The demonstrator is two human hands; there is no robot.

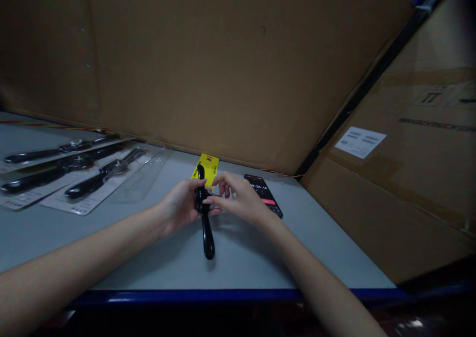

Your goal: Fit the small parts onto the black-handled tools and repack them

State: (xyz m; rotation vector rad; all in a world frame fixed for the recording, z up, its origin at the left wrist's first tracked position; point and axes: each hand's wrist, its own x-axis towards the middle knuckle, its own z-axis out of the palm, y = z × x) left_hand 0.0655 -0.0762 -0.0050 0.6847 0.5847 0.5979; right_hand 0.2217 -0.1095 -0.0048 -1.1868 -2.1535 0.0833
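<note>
A black spokeshave [208, 235] is held upright over the table, one handle pointing toward me and the other away. My left hand [184, 200] is closed around its middle from the left, thumb on top. From the right, my right hand [236, 195] brings its bent thumb and fingers to the same middle part in a pinch. The small parts under those fingertips are hidden. Just behind the spokeshave lies a yellow card [211, 164] with dark print, partly covered by the tool and my hands.
Several spokeshaves in clear blister packs [92, 180] lie at the left, beside an empty clear plastic shell [139, 178]. A phone [262, 193] showing a timer lies behind my right hand. Cardboard [223, 69] walls the back, and a large carton [401, 178] stands right.
</note>
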